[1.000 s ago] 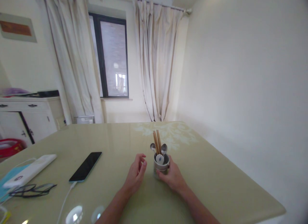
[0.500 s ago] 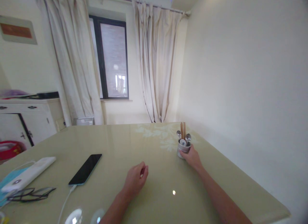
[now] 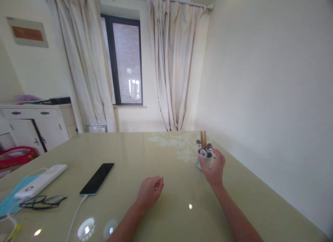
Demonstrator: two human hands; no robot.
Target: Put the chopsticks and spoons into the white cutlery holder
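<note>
Toward the far right of the table stands a small whitish utensil cup (image 3: 207, 161), upright. Wooden chopsticks (image 3: 203, 139), metal spoons (image 3: 209, 147) and a piece with a round white end (image 3: 203, 153) stick up out of it. My right hand (image 3: 215, 168) is at the cup, thumb in front of it and fingers spread apart on its right side, not wrapped round it. Whether the thumb touches the cup I cannot tell. My left hand (image 3: 150, 191) rests on the tabletop in a loose fist, with nothing visible in it.
On the pale green glossy table (image 3: 171, 210) at left lie a black-screened phone (image 3: 97, 179) with a white cable (image 3: 75, 216), a white power bank (image 3: 41, 181), a blue mask (image 3: 13, 197) and eyeglasses (image 3: 43, 202). A wall (image 3: 273, 96) borders the right side.
My right hand has loosened from the cup, its fingers lifting off and spreading. My left hand stays closed on the table. The view has shifted slightly left.
</note>
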